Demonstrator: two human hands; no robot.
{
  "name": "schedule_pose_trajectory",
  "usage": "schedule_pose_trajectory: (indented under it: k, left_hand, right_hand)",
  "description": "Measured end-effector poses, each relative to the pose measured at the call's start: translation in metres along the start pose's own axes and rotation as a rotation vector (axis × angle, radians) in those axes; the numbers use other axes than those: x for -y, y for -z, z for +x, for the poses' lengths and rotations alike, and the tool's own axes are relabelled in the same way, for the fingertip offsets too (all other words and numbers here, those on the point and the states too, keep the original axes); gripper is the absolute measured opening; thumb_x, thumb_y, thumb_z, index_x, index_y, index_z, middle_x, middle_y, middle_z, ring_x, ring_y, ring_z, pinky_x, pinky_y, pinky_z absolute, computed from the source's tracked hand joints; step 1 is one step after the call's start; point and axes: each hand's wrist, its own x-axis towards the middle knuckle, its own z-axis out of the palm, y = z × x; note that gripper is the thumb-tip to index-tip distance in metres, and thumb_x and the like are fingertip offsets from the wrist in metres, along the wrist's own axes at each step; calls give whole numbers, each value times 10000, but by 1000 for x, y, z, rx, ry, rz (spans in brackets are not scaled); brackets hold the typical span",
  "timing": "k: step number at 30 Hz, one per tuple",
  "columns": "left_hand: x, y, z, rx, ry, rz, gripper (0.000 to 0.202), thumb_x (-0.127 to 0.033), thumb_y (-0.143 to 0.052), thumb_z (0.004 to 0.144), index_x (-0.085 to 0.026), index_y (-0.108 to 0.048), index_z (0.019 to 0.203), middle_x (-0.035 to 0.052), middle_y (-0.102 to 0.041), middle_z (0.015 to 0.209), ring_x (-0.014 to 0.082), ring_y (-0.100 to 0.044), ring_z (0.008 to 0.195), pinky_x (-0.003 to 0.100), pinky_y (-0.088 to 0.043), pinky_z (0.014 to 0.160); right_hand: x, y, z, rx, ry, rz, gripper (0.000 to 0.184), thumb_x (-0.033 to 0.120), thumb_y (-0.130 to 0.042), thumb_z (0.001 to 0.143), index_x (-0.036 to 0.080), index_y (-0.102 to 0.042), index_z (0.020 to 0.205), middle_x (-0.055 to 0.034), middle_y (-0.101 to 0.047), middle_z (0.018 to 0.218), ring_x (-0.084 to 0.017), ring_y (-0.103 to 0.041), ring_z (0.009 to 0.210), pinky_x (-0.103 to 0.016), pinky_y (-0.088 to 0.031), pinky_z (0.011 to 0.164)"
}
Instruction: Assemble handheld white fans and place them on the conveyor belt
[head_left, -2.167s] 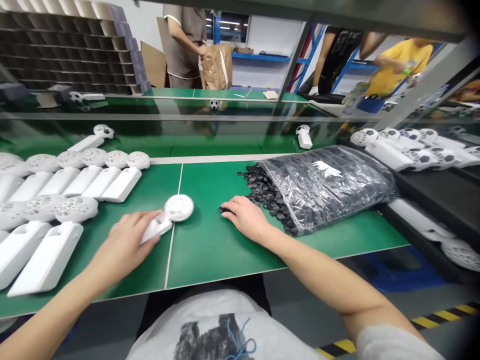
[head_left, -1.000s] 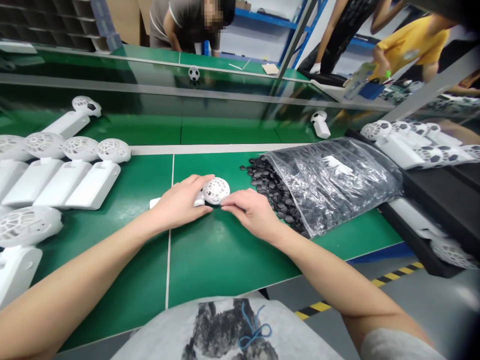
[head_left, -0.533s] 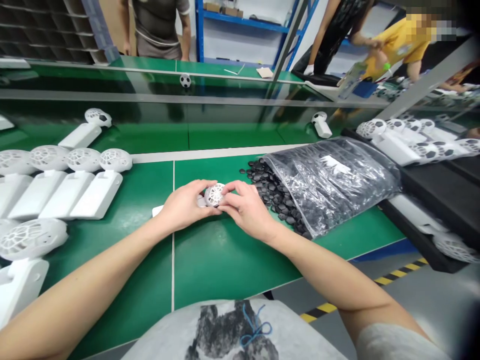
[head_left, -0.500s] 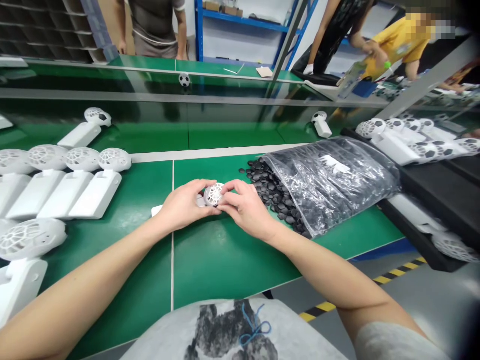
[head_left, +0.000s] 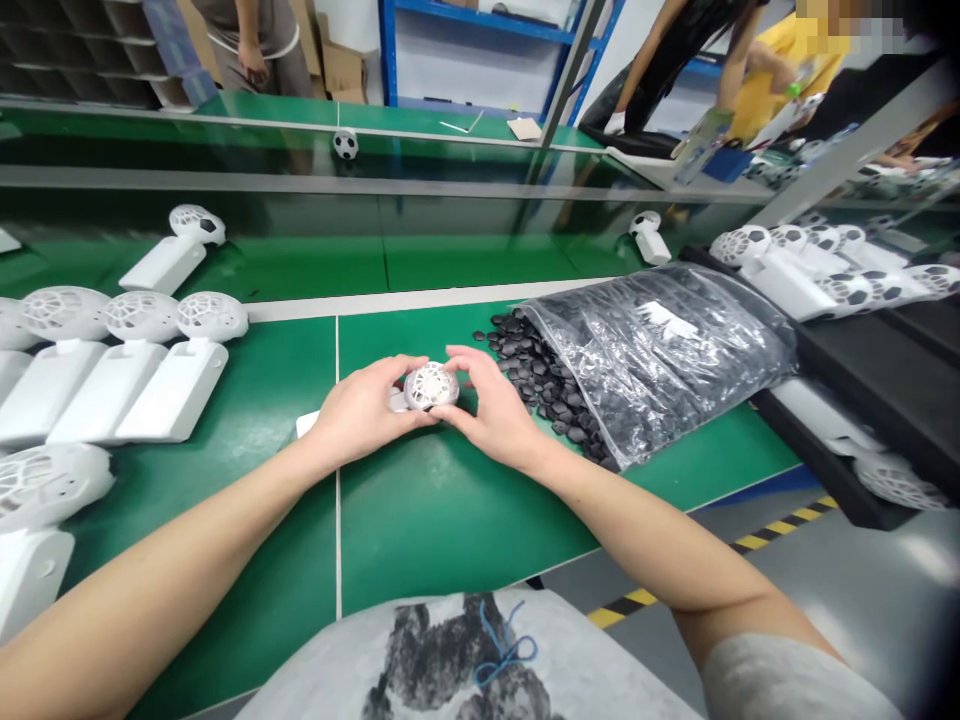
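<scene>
Holding an unpatched white lattice ball [head_left: 431, 386] in the curled left hand [head_left: 364, 412], the half-open right hand [head_left: 487, 420] resting its fingertips on it, black hexagonal patches [head_left: 532, 375] heaped on the table [head_left: 450, 520], patched balls [head_left: 847, 288] lying further right.

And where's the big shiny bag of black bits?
In the head view, the clear plastic bag lies on the green workbench, to the right of the person's right hand, with its black pieces spilling out beside that hand.
</scene>
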Motion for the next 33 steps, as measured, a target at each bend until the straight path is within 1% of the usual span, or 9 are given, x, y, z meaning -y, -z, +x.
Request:
schedule_pose_trajectory:
  k: [2, 5, 9, 12, 15, 21, 24, 27, 33]
  left_hand:
    - [-1, -1, 1, -12, -10, -5, 567, -506, -637, 659, -258, -522, 1156, 14, -595, 1172, 230, -576, 1009, 332, -465, 814]
    - [-2, 0, 2, -14, -25, 1, 543, -510, -623, 671, -248, -537, 1139, 18, -606, 1148, 224, -582, 985, 327, -464, 818]
    - [3, 7, 6, 40, -16, 70, 604, -480, -620, 675, -276, -476, 1224, 10, -594, 1179, 239, -576, 1002, 334, -464, 804]
    - [12, 11, 10, 23, -26, 136, 565, -370, -592, 699, -275, -468, 1243, 9, -586, 1201, 250, -560, 1041, 346, -449, 825]
    - [18, 11, 13, -18, -76, 160, 531, -236, -515, 720, -263, -476, 1249, 14, -576, 1216, 239, -527, 1093, 359, -413, 885]
    - [18, 7, 14, -25, -182, 216, 554, -102, -426, 695, -256, -515, 1220, 23, -627, 1075, 218, -523, 1008, 420, -336, 959]
    - [18, 7, 15, 3, -212, 198, 567, -80, -411, 694, -257, -510, 1224, 30, -611, 1085, 210, -498, 1041, 445, -288, 1000]
    - [19, 6, 16, 18, -210, 192, 566, -76, -406, 703, -259, -500, 1231, 33, -602, 1100, 209, -484, 1068, 460, -267, 1014]
    - [24, 6, 16, 48, -226, 186, 582, -88, -390, 736, -263, -437, 1289, 26, -571, 1180, 213, -432, 1146, 481, -213, 1041]
  right_hand:
    - [-1, -3, 0, 25, -65, 53, 393, 230, -601, 762, 186, -445, 1120, -114, -517, 1167, -230, -484, 1095, -392, -435, 871]
    - [-4, 0, 3, 27, -121, 93, 398, 224, -603, 755, 175, -451, 1120, -102, -543, 1136, -214, -520, 1040, -336, -472, 785]
    - [-14, 17, 4, 65, -153, 65, 232, 262, -620, 769, 180, -560, 977, -47, -589, 974, -158, -570, 870, -256, -467, 667]
    - [-21, 26, -4, 148, -129, -124, 104, 246, -642, 767, 179, -640, 848, -24, -582, 839, -134, -550, 763, -278, -444, 726]
    - [-23, 25, -11, 225, -127, -259, 129, 246, -665, 753, 199, -662, 873, -40, -585, 866, -172, -523, 862, -314, -421, 788]
    - [-20, 19, -9, 268, -159, -256, 114, 180, -666, 739, 178, -610, 838, -27, -586, 830, -164, -517, 829, -289, -415, 734]
    - [-17, 22, -7, 273, -137, -166, 140, 124, -654, 732, 169, -583, 843, 7, -582, 731, -133, -519, 715, -251, -416, 659]
    - [-11, 25, -8, 226, -82, -82, 99, 126, -626, 764, 173, -622, 851, -1, -613, 756, -120, -548, 714, -246, -436, 687]
    - [0, 25, -4, 161, 198, -117, 246, 126, -460, 871, 232, -678, 917, -37, -617, 879, -144, -543, 833, -276, -447, 751]
